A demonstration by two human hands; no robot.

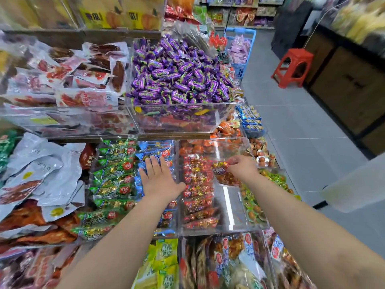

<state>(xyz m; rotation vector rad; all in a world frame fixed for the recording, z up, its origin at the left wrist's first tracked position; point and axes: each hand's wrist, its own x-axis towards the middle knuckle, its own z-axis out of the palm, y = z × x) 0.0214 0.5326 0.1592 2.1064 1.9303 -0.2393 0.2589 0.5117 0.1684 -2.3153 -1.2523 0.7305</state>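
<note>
At the far left, white pouches (41, 174) are piled loosely on the shelf. Beside them, green packets (112, 180) are stacked in a row inside a clear compartment. Next, blue packets (155, 152) are seen, and the left hand (160, 178) is laid flat on them, palm down, with its fingers (153, 163) straight and slightly spread; nothing is gripped by it.

Right of the divider, a clear bin (231, 207) is partly filled with red packets (198, 184), which are heaped along its left side. A single snack packet (223, 175) is held over this bin, just beside the heap. Its wrapper is glossy and see-through, printed in red with a dark lettered band and yellow flecks, and orange-brown contents are visible in its lower half. It is pinched at its upper right edge by the curled fingers of the right hand (241, 165) and is tilted downward to the left. Further right, green-wrapped sweets (252, 205) are stored in a neighbouring compartment.
</note>
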